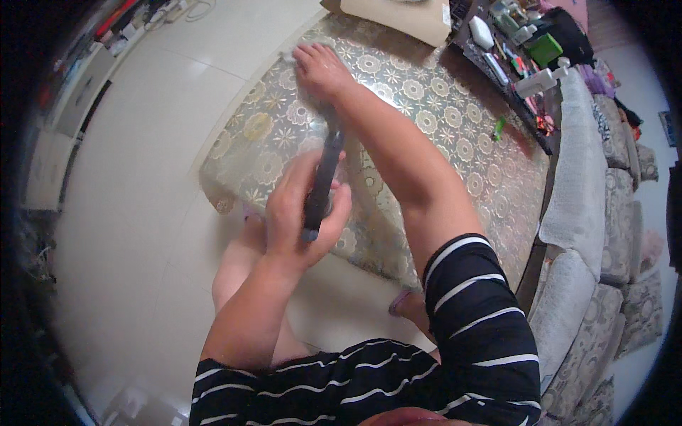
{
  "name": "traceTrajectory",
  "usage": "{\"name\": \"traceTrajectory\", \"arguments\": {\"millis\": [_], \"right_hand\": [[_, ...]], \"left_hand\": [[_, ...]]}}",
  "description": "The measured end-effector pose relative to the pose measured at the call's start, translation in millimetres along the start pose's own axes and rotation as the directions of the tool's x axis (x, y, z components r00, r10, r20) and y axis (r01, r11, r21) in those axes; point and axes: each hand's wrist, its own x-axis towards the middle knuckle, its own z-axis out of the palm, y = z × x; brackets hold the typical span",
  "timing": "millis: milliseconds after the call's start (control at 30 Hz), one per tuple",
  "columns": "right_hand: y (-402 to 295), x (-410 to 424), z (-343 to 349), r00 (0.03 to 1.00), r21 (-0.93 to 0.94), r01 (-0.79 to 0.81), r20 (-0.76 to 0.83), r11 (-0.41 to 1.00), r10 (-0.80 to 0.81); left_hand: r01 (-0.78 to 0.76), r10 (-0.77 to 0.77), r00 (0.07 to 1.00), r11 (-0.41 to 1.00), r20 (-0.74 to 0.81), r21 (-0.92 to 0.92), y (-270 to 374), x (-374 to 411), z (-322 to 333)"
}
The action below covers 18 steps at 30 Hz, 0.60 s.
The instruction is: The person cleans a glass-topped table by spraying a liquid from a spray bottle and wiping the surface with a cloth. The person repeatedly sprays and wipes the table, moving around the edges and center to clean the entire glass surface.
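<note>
My left hand [303, 207] is closed around a dark elongated object [322, 186], blurred and held tilted over the near left part of the table; its exact kind cannot be told. Ahead of it, my right hand [322, 69] lies palm down at the far left edge of the table. Something whitish, perhaps a cloth, shows by its fingertips, but the palm hides what is under it. Both hands are over a clear, shiny cover on a flower-patterned tablecloth [426, 122]. A small bright green item [499, 129] lies on the cloth to the right.
A cardboard box [394, 18] stands at the table's far edge. A dark tray or shelf [479, 58] holds bottles, a white pump bottle [535, 82] and small items. A sofa with a grey cover [578, 160] runs along the right. Pale tiled floor [133, 213] and a low cabinet [80, 96] are at left.
</note>
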Motion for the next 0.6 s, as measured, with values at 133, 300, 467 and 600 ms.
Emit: {"name": "traceTrajectory", "arguments": {"millis": [133,300,467,600], "right_hand": [[38.7,29.4,21.1,0.988,-0.039,-0.155,-0.023,0.987,0.155],[110.8,-17.6,-58.4,0.683,-0.130,-0.683,0.235,0.719,0.692],[189.4,-123.3,-119.1,0.617,-0.319,-0.760,-0.080,0.566,0.783],[145.9,-86.7,-83.6,0.708,-0.203,-0.694,-0.018,0.691,0.706]], "left_hand": [[0.031,-0.032,0.999,0.999,0.040,0.032,1.1,-4.1,5.5],[0.069,-0.075,0.992,0.996,0.103,0.059,10.9,-11.7,14.3],[-0.008,0.010,0.987,1.000,0.160,-0.013,14.5,-14.8,20.4],[0.002,-0.002,0.983,1.000,0.183,0.001,12.8,-19.9,26.8]]}}
